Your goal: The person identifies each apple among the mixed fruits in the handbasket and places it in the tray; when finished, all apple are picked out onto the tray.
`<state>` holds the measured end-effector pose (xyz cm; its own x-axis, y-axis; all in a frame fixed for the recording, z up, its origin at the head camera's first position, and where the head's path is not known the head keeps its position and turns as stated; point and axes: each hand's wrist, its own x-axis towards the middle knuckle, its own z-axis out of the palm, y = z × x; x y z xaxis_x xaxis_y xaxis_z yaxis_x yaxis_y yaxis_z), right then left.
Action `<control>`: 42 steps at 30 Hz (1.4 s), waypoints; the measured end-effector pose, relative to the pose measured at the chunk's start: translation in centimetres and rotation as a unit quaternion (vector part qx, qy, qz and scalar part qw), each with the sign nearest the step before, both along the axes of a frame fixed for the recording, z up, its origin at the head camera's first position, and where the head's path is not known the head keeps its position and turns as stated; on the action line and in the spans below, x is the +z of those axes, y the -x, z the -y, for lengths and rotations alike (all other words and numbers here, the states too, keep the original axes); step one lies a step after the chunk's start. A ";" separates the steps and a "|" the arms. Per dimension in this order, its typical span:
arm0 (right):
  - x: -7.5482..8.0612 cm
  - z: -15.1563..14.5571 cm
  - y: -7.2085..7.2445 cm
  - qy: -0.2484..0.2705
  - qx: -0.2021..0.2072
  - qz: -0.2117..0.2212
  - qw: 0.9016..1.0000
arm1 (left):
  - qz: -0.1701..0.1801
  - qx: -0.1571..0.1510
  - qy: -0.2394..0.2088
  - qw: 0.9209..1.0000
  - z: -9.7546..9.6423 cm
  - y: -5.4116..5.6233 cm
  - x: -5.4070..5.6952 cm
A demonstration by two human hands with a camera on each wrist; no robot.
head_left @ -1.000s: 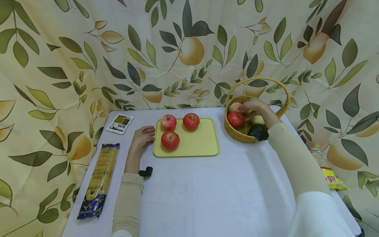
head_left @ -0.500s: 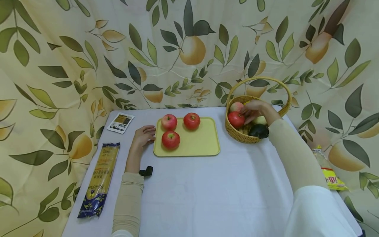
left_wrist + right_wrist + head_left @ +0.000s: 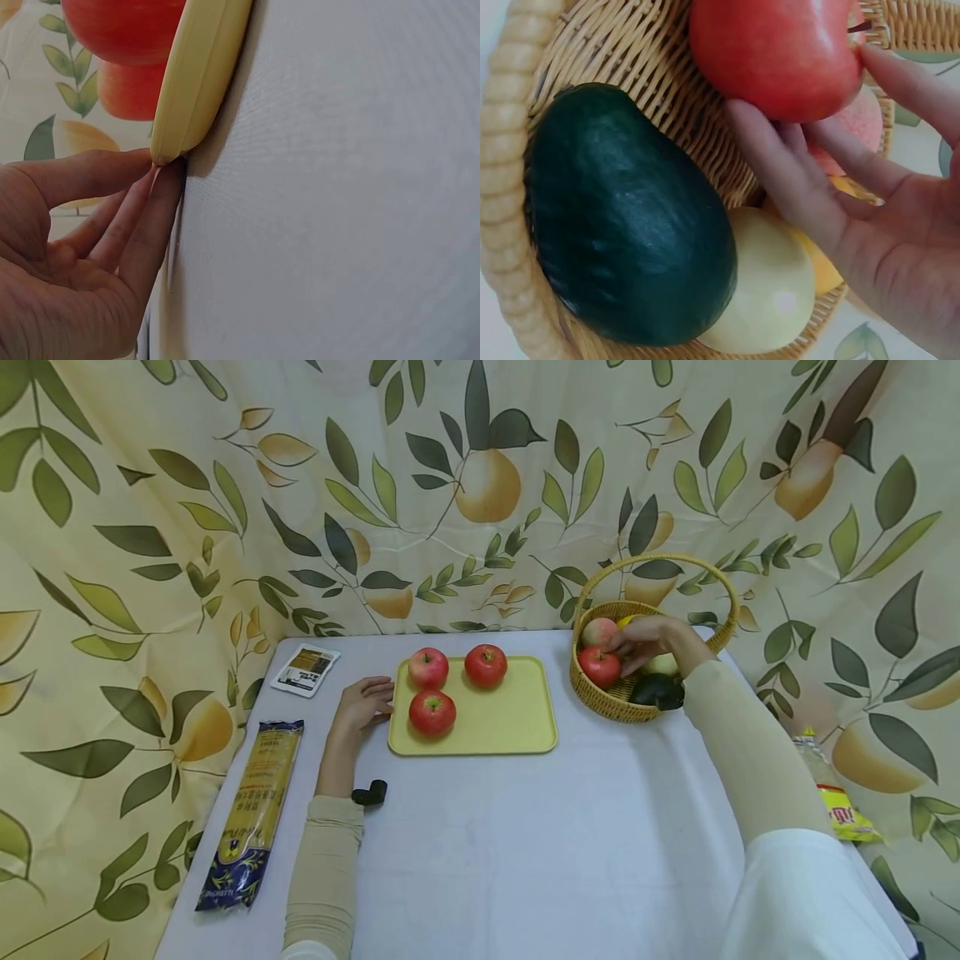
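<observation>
My left hand [image 3: 363, 703] is at the left edge of a yellow tray [image 3: 502, 718]. In the left wrist view its thumb and fingertips pinch the tray's rim [image 3: 191, 82]. Three red apples [image 3: 432, 714] sit on the tray's left and middle. My right hand [image 3: 651, 639] reaches into a wicker basket [image 3: 611, 706] at the back right. There it grips a red apple [image 3: 780, 56], thumb near the stem and fingers along the side. Beside it in the basket lie a dark green avocado-shaped item [image 3: 630, 225], a pale round fruit [image 3: 765, 281], a pinkish peach [image 3: 599, 632] and something yellow, partly hidden.
The basket's tall handle [image 3: 660, 558] arches over the right hand. A spaghetti pack [image 3: 251, 818] and a small white packet [image 3: 305, 671] lie on the left of the white-covered table [image 3: 525, 852]. A yellow-labelled bag [image 3: 836, 802] is at the right edge.
My right hand has lowered its fingers from beside the yellow item onto the red apple in the basket, and the apple has shifted slightly. The left hand and tray have stayed put.
</observation>
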<state>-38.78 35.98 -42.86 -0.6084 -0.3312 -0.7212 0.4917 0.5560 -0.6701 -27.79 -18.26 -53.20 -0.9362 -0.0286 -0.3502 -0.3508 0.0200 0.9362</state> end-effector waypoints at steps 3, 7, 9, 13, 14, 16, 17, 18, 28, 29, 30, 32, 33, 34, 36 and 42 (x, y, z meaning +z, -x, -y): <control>-0.2 0.1 0.1 -0.009 0.006 0.007 1.000 | 0.002 0.001 -0.001 1.000 0.1 0.1 -0.1; -0.4 0.3 0.2 -0.028 0.005 0.008 1.000 | -0.001 0.000 -0.006 1.000 0.2 0.1 -0.2; -0.5 0.5 0.1 -0.032 0.002 0.002 0.999 | -0.002 0.000 -0.008 1.000 0.2 0.2 -0.2; -0.6 0.5 0.0 -0.034 0.005 -0.014 0.999 | 0.001 -0.004 -0.010 1.000 0.2 0.2 -0.2; -0.6 0.5 -0.1 -0.034 0.002 -0.016 0.999 | 0.002 -0.004 -0.010 1.000 0.1 0.2 -0.2; -0.6 0.4 -0.1 -0.034 -0.001 -0.018 0.999 | 0.002 -0.005 -0.009 1.000 0.2 0.2 -0.2; -0.5 0.4 -0.2 -0.034 0.000 -0.020 0.999 | 0.001 -0.005 -0.008 1.000 0.1 0.1 -0.2; -0.5 0.5 -0.3 -0.037 -0.005 -0.022 0.999 | 0.000 -0.005 -0.008 1.000 0.1 0.1 -0.2; 0.6 0.5 -0.9 -0.053 -0.021 -0.062 0.996 | -0.009 -0.003 -0.012 1.000 0.3 0.1 -0.2; 0.9 0.5 -1.0 -0.054 -0.020 -0.068 0.996 | -0.009 -0.003 -0.012 1.000 0.3 0.1 -0.2; 1.1 0.5 -1.2 -0.053 -0.023 -0.072 0.996 | -0.009 -0.003 -0.011 1.000 0.2 0.1 -0.1; 1.6 0.5 -1.4 -0.053 -0.025 -0.077 0.995 | -0.008 -0.001 -0.011 1.000 0.2 0.1 -0.1; 1.8 0.5 -1.5 -0.053 -0.026 -0.078 0.995 | -0.008 -0.002 -0.010 1.000 0.2 0.1 -0.1; 2.0 0.4 -1.6 -0.052 -0.026 -0.078 0.995 | -0.006 -0.002 -0.010 1.000 0.2 0.0 -0.1; 2.3 0.4 -1.8 -0.050 -0.028 -0.078 0.995 | -0.004 -0.001 -0.010 1.000 0.1 0.0 -0.1; 3.2 0.6 -2.8 -0.033 -0.047 -0.104 0.993 | -0.007 -0.001 -0.007 1.000 0.0 -0.1 -0.1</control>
